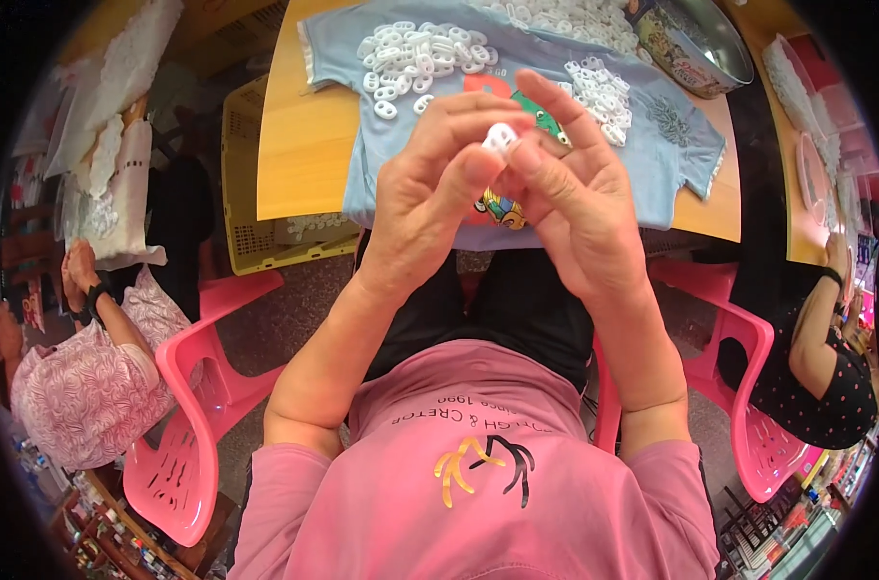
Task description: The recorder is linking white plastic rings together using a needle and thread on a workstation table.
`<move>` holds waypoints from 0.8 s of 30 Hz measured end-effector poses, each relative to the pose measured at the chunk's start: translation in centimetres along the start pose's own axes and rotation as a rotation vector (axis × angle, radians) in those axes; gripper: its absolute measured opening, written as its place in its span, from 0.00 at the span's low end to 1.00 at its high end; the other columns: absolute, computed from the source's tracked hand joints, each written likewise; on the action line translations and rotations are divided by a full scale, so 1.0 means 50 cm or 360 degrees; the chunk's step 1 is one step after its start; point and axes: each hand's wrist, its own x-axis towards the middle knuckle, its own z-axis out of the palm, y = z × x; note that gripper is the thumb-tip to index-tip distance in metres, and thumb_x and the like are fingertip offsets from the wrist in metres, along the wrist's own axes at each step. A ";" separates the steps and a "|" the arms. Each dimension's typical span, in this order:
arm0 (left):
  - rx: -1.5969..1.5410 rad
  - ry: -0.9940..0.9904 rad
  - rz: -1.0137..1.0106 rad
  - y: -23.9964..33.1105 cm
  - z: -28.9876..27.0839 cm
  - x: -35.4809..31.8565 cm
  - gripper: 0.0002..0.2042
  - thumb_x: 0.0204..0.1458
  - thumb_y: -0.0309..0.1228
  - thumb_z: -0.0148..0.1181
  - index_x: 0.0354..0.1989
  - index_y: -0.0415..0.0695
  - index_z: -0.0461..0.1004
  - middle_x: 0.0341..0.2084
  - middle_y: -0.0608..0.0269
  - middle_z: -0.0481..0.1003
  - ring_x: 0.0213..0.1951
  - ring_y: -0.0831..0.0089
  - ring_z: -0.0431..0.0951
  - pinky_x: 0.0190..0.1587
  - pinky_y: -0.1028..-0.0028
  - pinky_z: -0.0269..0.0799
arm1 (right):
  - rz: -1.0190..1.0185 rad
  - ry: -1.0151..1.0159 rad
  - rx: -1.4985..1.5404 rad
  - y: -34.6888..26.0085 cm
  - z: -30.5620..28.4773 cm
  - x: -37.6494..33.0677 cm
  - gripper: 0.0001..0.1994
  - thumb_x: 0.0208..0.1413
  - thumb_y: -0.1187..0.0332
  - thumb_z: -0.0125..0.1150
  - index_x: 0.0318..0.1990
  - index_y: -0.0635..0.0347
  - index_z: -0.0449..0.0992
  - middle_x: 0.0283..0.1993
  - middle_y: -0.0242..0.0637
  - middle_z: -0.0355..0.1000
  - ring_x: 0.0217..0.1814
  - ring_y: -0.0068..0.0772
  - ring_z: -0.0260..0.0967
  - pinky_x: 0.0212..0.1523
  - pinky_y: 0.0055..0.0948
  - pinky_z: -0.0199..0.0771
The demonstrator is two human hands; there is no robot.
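A small white plastic piece (500, 137) is pinched between the thumbs and fingers of both my hands, held up above the table. My left hand (415, 198) grips it from the left, thumb and forefinger closed on it. My right hand (589, 213) meets it from the right, thumb against it and the other fingers raised. Behind my hands, a light blue T-shirt (386, 159) with a colourful print lies spread on the table. On it sits a heap of white oval two-holed pieces (425, 56) at the left. Another group of white pieces (602, 101) lies to the right.
More white pieces (575, 17) fill the table's far side, next to a round printed tin (710, 68). A bundle of thin dark strands (669, 121) lies on the shirt's right. Left of the wooden table (304, 174) stands a yellow crate (256, 259). Pink chairs (183, 387) and seated people flank me.
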 end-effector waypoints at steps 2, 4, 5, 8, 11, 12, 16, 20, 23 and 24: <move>0.0146 -0.0111 0.0108 -0.001 -0.013 -0.010 0.17 0.62 0.39 0.53 0.47 0.36 0.74 0.48 0.57 0.70 0.52 0.73 0.70 0.53 0.74 0.68 | 0.0073 -0.0082 0.0132 0.000 0.016 -0.007 0.31 0.57 0.75 0.62 0.66 0.65 0.54 0.47 0.40 0.73 0.49 0.26 0.71 0.45 0.25 0.74; 0.0025 -0.0250 0.0139 0.001 -0.023 -0.027 0.21 0.62 0.45 0.51 0.48 0.37 0.74 0.48 0.56 0.71 0.55 0.69 0.68 0.56 0.70 0.65 | 0.0218 -0.0158 0.0336 0.005 0.037 -0.015 0.37 0.57 0.76 0.61 0.69 0.63 0.44 0.46 0.40 0.72 0.50 0.28 0.71 0.49 0.26 0.73; 0.0005 -0.0225 0.0129 0.009 -0.023 -0.035 0.21 0.60 0.46 0.53 0.46 0.38 0.75 0.47 0.56 0.72 0.56 0.65 0.67 0.59 0.65 0.62 | 0.0247 -0.0188 0.0387 0.005 0.045 -0.019 0.39 0.56 0.77 0.62 0.69 0.64 0.43 0.46 0.41 0.71 0.51 0.28 0.71 0.54 0.28 0.71; -0.0032 -0.0254 0.0150 0.017 -0.048 -0.059 0.19 0.59 0.45 0.54 0.43 0.39 0.76 0.45 0.56 0.73 0.57 0.62 0.67 0.60 0.62 0.60 | 0.0258 -0.0246 0.0368 0.017 0.067 -0.031 0.39 0.55 0.78 0.62 0.69 0.65 0.43 0.46 0.40 0.70 0.51 0.28 0.70 0.56 0.27 0.69; -0.0133 -0.0164 0.0151 0.030 -0.052 -0.081 0.17 0.59 0.43 0.55 0.40 0.39 0.76 0.42 0.57 0.73 0.56 0.59 0.67 0.59 0.60 0.61 | 0.0371 -0.0247 0.0377 0.020 0.089 -0.037 0.40 0.54 0.77 0.64 0.69 0.63 0.44 0.51 0.37 0.66 0.55 0.27 0.67 0.58 0.28 0.66; -0.0176 -0.0149 0.0140 0.034 -0.053 -0.085 0.17 0.59 0.42 0.56 0.40 0.38 0.76 0.41 0.57 0.73 0.56 0.58 0.67 0.59 0.60 0.61 | 0.0416 -0.0258 0.0339 0.022 0.094 -0.039 0.41 0.53 0.77 0.64 0.70 0.59 0.45 0.55 0.35 0.62 0.57 0.27 0.65 0.59 0.28 0.66; -0.0064 -0.0064 0.0131 0.056 -0.057 -0.092 0.18 0.60 0.43 0.54 0.40 0.37 0.75 0.41 0.55 0.72 0.55 0.57 0.68 0.58 0.60 0.63 | 0.0409 -0.0217 0.0266 0.032 0.112 -0.040 0.38 0.54 0.77 0.64 0.69 0.61 0.48 0.56 0.37 0.62 0.57 0.25 0.65 0.60 0.27 0.64; 0.0269 0.0303 0.0218 0.082 -0.119 -0.107 0.22 0.61 0.45 0.52 0.48 0.34 0.71 0.43 0.51 0.72 0.47 0.62 0.73 0.54 0.63 0.67 | 0.0270 -0.0446 -0.0296 0.017 0.076 -0.027 0.35 0.57 0.75 0.61 0.69 0.61 0.50 0.45 0.36 0.71 0.48 0.23 0.69 0.52 0.23 0.67; 0.0282 0.0651 0.0189 0.120 -0.216 -0.131 0.16 0.62 0.34 0.53 0.52 0.35 0.69 0.35 0.61 0.73 0.38 0.73 0.73 0.44 0.72 0.71 | -0.0403 -0.0198 -0.1419 -0.014 -0.001 0.004 0.12 0.55 0.76 0.61 0.47 0.65 0.76 0.34 0.32 0.74 0.36 0.20 0.71 0.40 0.22 0.69; 0.0296 0.0782 0.0180 0.120 -0.244 -0.136 0.16 0.61 0.33 0.54 0.52 0.35 0.69 0.33 0.64 0.73 0.36 0.76 0.73 0.42 0.75 0.71 | -0.0658 -0.0092 -0.1653 -0.021 -0.036 0.016 0.08 0.53 0.76 0.62 0.41 0.65 0.79 0.32 0.33 0.74 0.34 0.21 0.71 0.37 0.22 0.69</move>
